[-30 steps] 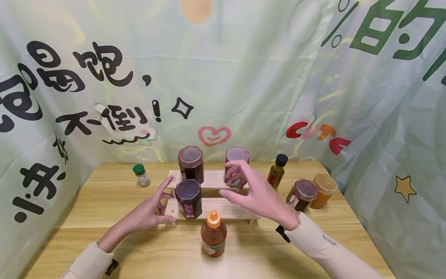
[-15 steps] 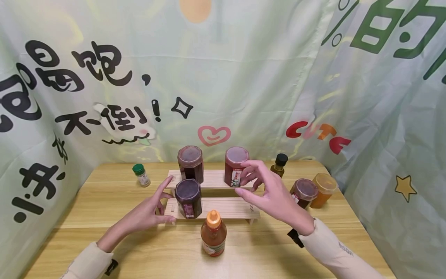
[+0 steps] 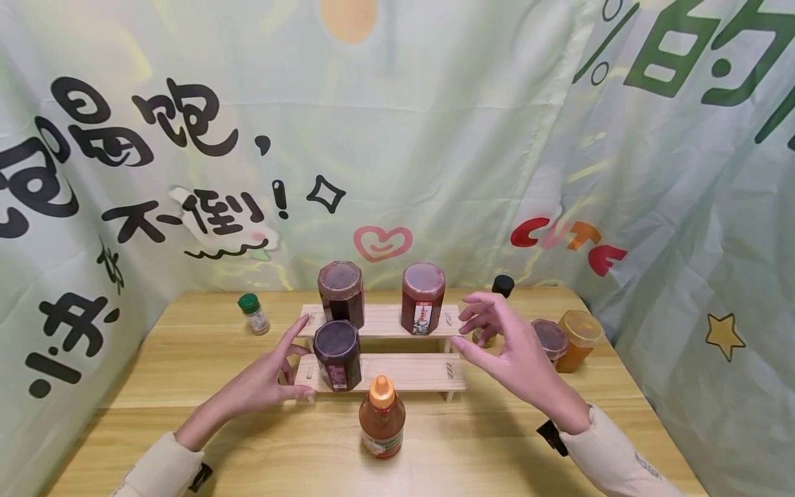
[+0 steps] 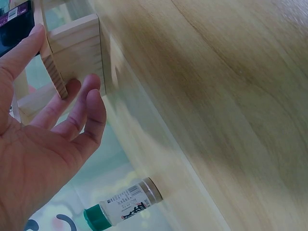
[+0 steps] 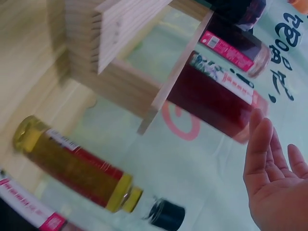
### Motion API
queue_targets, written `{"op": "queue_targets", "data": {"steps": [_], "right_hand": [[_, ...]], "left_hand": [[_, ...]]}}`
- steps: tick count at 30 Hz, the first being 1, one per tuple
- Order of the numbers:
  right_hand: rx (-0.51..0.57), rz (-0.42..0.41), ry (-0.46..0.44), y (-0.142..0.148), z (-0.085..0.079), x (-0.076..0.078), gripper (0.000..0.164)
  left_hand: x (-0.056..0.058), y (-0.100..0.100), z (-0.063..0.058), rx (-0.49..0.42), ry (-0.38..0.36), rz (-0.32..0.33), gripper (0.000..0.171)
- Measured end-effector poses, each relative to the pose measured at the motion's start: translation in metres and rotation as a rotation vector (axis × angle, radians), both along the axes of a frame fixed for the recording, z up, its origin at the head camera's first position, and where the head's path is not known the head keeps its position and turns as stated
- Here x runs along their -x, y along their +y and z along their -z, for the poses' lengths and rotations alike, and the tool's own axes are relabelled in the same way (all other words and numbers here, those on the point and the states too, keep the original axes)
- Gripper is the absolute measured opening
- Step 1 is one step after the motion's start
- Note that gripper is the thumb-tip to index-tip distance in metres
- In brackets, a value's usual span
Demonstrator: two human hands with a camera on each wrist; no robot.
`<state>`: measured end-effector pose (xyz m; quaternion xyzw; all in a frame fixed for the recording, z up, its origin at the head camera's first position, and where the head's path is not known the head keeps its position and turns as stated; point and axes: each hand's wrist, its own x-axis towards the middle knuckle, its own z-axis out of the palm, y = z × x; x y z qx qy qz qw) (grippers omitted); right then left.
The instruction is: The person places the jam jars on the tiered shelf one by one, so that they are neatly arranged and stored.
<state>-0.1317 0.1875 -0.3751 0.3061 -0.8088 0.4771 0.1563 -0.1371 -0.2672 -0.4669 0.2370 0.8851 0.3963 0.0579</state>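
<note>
My left hand (image 3: 267,376) rests against the left end of the two-step wooden rack (image 3: 404,371), thumb at the lower step's front edge, index finger up by the upper step. The left wrist view shows its fingertips at the board's end. To the rack's right, my right hand (image 3: 509,345) holds nothing; its fingers are loosely bent. A red-labelled dark red jar (image 3: 424,300) stands on the upper step, with another dark jar (image 3: 340,293) at its left. On the lower step is a dark purple jar (image 3: 337,355). My right hand partly hides a black-capped bottle (image 5: 77,168).
An orange-capped sauce bottle (image 3: 381,417) stands in front of the rack. At the left is a green-capped shaker (image 3: 254,315). A dark jar (image 3: 551,338) and an amber jar (image 3: 579,339) stand at the right. Printed cloth (image 3: 459,172) hangs behind the table.
My right hand has drawn back to the right from the dark red jar on the upper step, leaving it standing there. My left hand has stayed at the rack's left end.
</note>
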Motion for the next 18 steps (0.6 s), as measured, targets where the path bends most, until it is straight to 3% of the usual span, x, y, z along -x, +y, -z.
{"op": "queue_targets", "data": {"steps": [10,18], "right_hand": [[-0.021,0.146,0.023,0.033,0.019,-0.008,0.06],[-0.05,0.317,-0.056,0.057,0.036,-0.015,0.049]], "left_hand": [[0.0,0.002,0.0,0.0,-0.009,-0.006,0.132],[0.001,0.0,0.001,0.006,-0.001,-0.005,0.132]]}}
